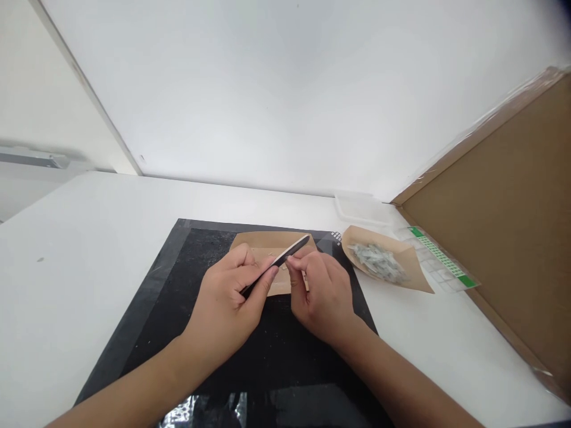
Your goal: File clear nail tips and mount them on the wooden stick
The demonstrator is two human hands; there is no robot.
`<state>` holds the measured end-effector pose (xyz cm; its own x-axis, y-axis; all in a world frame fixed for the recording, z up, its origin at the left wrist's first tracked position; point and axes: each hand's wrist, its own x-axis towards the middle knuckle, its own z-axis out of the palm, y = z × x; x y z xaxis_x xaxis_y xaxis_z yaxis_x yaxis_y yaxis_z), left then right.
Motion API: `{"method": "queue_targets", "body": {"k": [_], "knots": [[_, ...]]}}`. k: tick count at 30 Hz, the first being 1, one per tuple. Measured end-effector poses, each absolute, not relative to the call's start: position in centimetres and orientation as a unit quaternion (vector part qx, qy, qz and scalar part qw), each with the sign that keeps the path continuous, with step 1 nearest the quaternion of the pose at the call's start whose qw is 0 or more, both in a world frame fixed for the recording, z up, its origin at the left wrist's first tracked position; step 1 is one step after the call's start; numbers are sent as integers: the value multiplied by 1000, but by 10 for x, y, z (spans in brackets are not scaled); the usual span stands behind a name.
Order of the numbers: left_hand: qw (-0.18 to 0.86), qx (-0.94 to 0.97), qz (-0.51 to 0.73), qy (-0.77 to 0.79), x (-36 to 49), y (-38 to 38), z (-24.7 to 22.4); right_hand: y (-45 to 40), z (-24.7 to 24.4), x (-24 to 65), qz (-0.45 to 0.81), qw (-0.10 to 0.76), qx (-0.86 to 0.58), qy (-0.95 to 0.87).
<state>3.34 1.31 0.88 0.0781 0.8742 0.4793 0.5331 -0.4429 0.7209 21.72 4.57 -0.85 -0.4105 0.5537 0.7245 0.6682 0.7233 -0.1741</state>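
A slim black strip with a pale upper face, like a nail file (292, 249), slants up to the right above a brown paper tray (267, 241). My left hand (234, 291) is closed around its lower part, thumb and fingers pressed on it. Beside its upper half is my right hand (323, 291), thumb and forefinger pinched together at the strip's edge; whatever is between those fingertips is too small to make out. Small pale bits lie in the tray, partly hidden by both hands.
A black mat (263, 351) lies under the hands. To the right are a paper tray (417, 276) of translucent pieces (379, 263), a clear sheet with a green strip (441, 257) and a cardboard panel (499, 214). A clear plastic tray (361, 209) stands behind.
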Motion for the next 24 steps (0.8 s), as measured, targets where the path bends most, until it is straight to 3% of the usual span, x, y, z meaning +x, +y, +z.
{"method": "queue_targets", "body": {"k": [24], "knots": [[224, 679, 472, 516, 34, 11, 8, 55, -4, 215, -48, 395, -382, -834]]}}
